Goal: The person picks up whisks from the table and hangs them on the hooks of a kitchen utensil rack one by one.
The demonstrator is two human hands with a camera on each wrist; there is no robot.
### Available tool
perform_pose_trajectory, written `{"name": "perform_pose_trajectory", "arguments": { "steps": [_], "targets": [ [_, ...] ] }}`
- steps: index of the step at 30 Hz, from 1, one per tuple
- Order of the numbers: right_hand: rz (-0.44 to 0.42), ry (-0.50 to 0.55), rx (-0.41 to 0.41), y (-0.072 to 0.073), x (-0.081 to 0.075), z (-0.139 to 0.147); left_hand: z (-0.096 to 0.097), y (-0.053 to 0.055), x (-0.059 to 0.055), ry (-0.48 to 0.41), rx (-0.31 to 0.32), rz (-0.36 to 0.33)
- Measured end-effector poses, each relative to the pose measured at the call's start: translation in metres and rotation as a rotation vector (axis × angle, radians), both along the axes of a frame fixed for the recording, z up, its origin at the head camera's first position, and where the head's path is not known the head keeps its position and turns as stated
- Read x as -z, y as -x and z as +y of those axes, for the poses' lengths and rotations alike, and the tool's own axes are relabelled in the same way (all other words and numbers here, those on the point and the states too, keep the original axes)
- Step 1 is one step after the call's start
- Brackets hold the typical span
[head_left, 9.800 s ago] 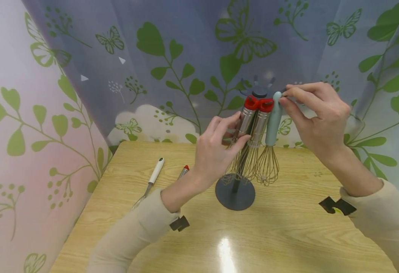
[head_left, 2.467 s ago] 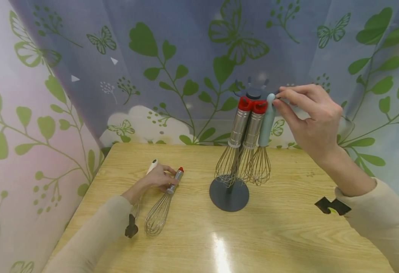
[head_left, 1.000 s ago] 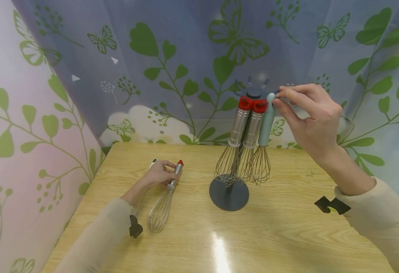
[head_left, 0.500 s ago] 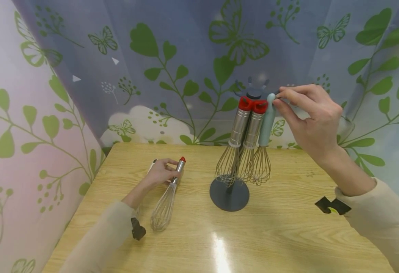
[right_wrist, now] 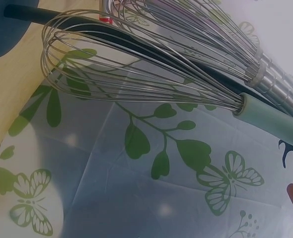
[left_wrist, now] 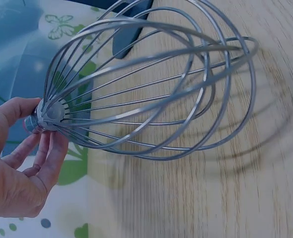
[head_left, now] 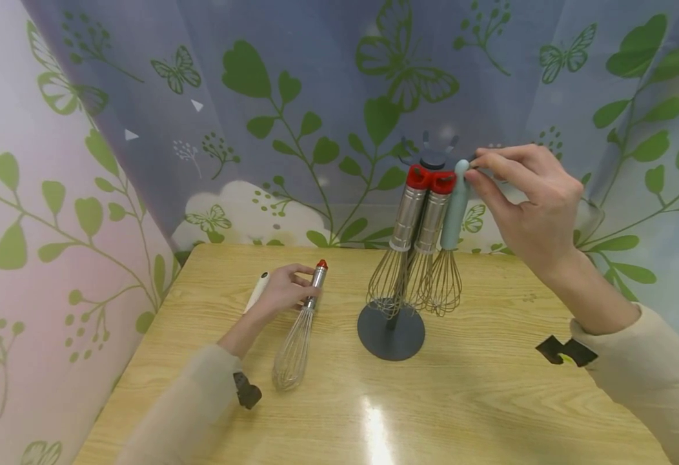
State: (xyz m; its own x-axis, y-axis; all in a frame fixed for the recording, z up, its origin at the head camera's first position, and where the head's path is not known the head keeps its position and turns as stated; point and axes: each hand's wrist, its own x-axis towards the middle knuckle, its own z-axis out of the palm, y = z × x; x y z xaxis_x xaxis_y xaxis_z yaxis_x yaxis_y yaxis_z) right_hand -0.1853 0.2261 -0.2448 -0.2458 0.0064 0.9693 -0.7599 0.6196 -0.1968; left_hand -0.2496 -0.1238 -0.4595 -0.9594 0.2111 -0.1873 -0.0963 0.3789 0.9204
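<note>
My left hand (head_left: 286,288) grips the steel handle of a whisk with a red tip (head_left: 294,349); its wire head hangs over the table's left half. In the left wrist view, thumb and fingers close around that handle just behind the wires. My right hand (head_left: 539,197) pinches a hook at the top of the dark whisk stand (head_left: 390,332). Beside those fingertips a mint-green-handled whisk (head_left: 456,216) hangs from the stand. Two steel whisks with red tops, the left one (head_left: 407,216) and the right one (head_left: 434,219), hang next to it.
A white-handled utensil (head_left: 256,292) lies on the wooden table (head_left: 490,387), partly hidden behind my left hand and forearm. More hooks (head_left: 432,141) spread from the stand's top. A patterned cloth backdrop (head_left: 316,64) rises behind the table.
My left hand left the hanging whisks for the red-tipped whisk at the left, took hold of it and shifted it right and away from the white-handled utensil. My right hand stays at the hook.
</note>
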Motion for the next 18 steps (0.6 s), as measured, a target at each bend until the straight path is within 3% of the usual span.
{"name": "perform_pose_trajectory", "arguments": {
  "steps": [18],
  "targets": [
    [0.006, -0.004, -0.012, 0.000, 0.000, 0.000, 0.019, -0.010, -0.013, -0.054, -0.002, 0.081]
  ]
}}
